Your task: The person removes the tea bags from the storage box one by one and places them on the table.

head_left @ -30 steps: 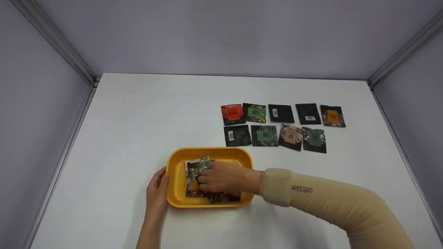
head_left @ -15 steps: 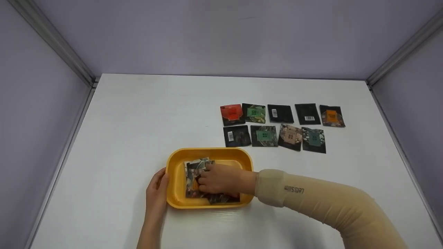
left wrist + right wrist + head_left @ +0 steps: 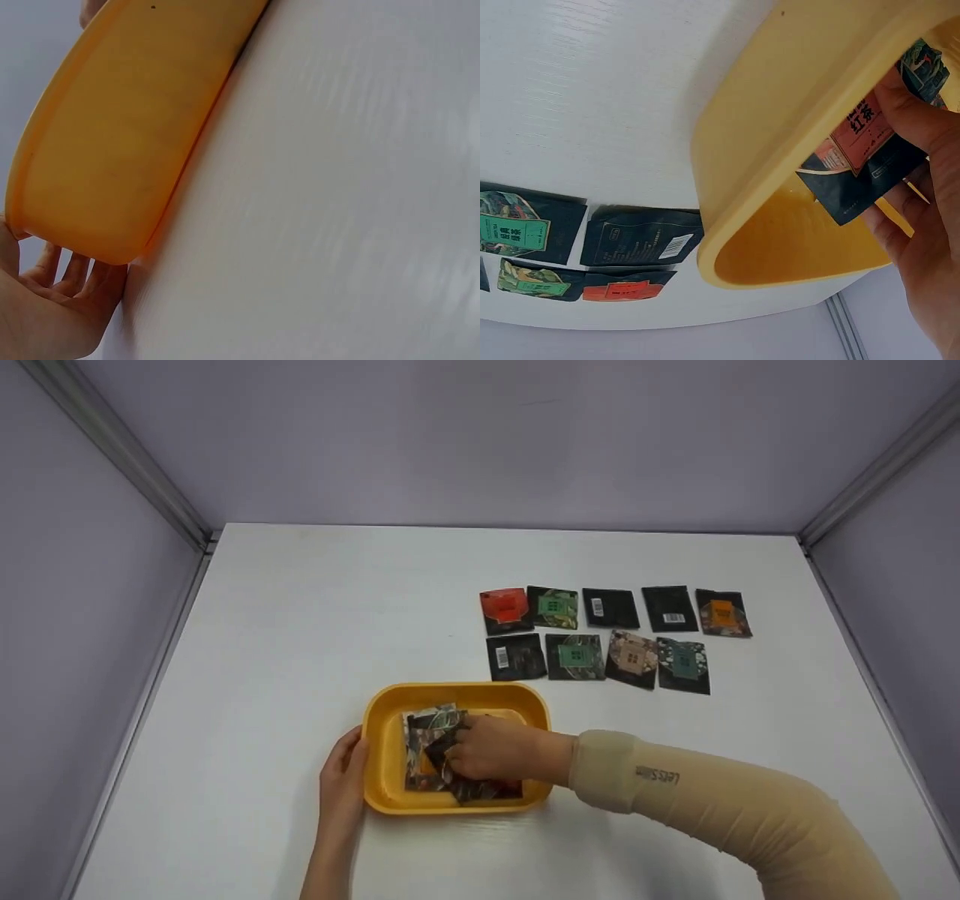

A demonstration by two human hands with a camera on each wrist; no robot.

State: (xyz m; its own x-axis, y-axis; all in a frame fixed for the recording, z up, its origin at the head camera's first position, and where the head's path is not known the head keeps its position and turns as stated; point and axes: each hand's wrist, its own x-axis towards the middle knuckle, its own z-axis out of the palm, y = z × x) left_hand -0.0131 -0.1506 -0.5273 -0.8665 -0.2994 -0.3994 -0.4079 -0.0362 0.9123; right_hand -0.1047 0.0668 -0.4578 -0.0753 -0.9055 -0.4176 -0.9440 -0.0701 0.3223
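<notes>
A yellow plastic tray (image 3: 386,765) holds several tea sachets (image 3: 420,769) in a loose, overlapping pile. At the tray's left end, my left hand (image 3: 343,772) grips the wall; in the left wrist view, the fingers (image 3: 73,271) bend against the outside and the thumb lies by the rim. My right hand (image 3: 491,746) reaches inside over the pile. Seen from the right wrist, it pinches a dark tea sachet (image 3: 862,139) with a red label between thumb and fingers. From the head view, the hand covers part of the pile.
Two rows of tea sachets lie flat on the white table behind the tray, among them a red one (image 3: 506,611), an orange-labelled one (image 3: 722,613) and a barcode-side-up one (image 3: 516,657). Grey panels (image 3: 480,442) enclose the table at the back and sides.
My right hand has shifted slightly to the right within the tray, and more of a dark sachet shows by its fingertips. The left hand, tray and sachet rows stay put.
</notes>
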